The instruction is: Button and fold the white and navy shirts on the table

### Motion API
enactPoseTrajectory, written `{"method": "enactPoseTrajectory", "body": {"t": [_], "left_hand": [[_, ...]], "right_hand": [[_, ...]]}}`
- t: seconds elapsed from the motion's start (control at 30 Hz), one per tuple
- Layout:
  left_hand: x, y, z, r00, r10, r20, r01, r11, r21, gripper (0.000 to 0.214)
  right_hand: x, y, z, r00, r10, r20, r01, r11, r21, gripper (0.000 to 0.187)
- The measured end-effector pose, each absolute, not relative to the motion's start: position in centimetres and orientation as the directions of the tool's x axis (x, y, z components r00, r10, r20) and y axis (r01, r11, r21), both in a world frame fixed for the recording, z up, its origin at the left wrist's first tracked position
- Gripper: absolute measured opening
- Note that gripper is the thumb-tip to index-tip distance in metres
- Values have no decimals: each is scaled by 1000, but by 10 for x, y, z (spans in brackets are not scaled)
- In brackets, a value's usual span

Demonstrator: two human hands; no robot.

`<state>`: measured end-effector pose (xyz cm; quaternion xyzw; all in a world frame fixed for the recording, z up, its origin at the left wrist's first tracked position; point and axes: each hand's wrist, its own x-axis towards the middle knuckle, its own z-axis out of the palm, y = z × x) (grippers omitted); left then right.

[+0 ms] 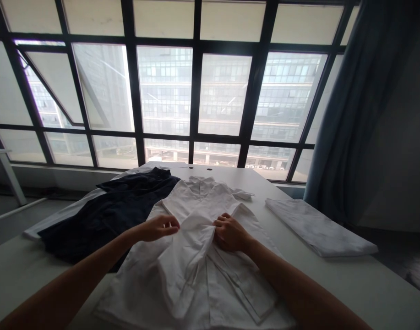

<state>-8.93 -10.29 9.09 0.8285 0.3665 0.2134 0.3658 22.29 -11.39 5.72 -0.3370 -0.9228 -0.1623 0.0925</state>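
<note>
A white collared shirt (196, 256) lies spread on the white table (368, 284), collar toward the window. My left hand (160, 227) pinches a fold of the shirt's front near the middle, fingers closed on the cloth. My right hand (230, 233) rests just to the right, fingers curled and gripping the shirt's fabric beside the placket. Both forearms reach in from the bottom edge.
A dark navy garment (110, 213) lies to the left of the shirt, partly under it. A folded white cloth (319, 229) sits at the right side of the table. Large windows (196, 91) and a dark curtain (361, 114) stand behind.
</note>
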Motion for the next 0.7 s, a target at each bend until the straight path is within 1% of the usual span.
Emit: {"method": "enactPoseTrajectory", "body": {"t": [0.07, 0.1, 0.13, 0.2, 0.27, 0.3, 0.37, 0.43, 0.47, 0.53, 0.57, 0.63, 0.7], "left_hand": [[-80, -118, 94, 727, 687, -15, 549, -569, 612, 41], [-75, -125, 94, 735, 676, -54, 584, -590, 557, 44], [-71, -130, 93, 714, 697, -68, 622, -587, 517, 46], [-67, -135, 90, 598, 801, -28, 717, -519, 466, 49], [-67, -136, 87, 456, 890, -2, 804, -410, 431, 51], [-68, -135, 85, 409, 912, -22, 834, -364, 415, 53], [-70, -132, 84, 373, 922, -108, 866, -303, 398, 52], [-72, -130, 86, 364, 909, -203, 870, -254, 423, 48], [-72, -130, 87, 362, 898, -250, 862, -221, 455, 47], [-73, -128, 88, 368, 867, -334, 825, -139, 549, 50], [-74, -126, 88, 380, 851, -363, 797, -101, 596, 51], [-76, -123, 86, 414, 825, -384, 745, -65, 664, 48], [-80, -118, 84, 466, 792, -395, 717, -76, 693, 41]], "right_hand": [[225, -114, 58, -766, 585, 265, 640, 731, 237, 20], [226, -113, 58, -769, 585, 259, 637, 736, 229, 17], [227, -113, 58, -770, 584, 255, 635, 742, 216, 14], [228, -111, 58, -768, 587, 256, 634, 752, 177, 10], [232, -108, 58, -754, 602, 264, 646, 752, 131, 8], [235, -106, 58, -737, 620, 270, 664, 740, 112, 8], [243, -100, 57, -682, 676, 280, 720, 688, 90, 9], [254, -93, 55, -591, 752, 292, 799, 595, 85, 11], [261, -90, 53, -529, 792, 304, 843, 533, 80, 13], [274, -82, 48, -400, 854, 334, 912, 408, 48, 21], [281, -79, 45, -348, 873, 343, 932, 361, 26, 29], [293, -72, 37, -290, 902, 319, 950, 313, -21, 44], [303, -65, 28, -270, 930, 251, 954, 293, -60, 51]]}}
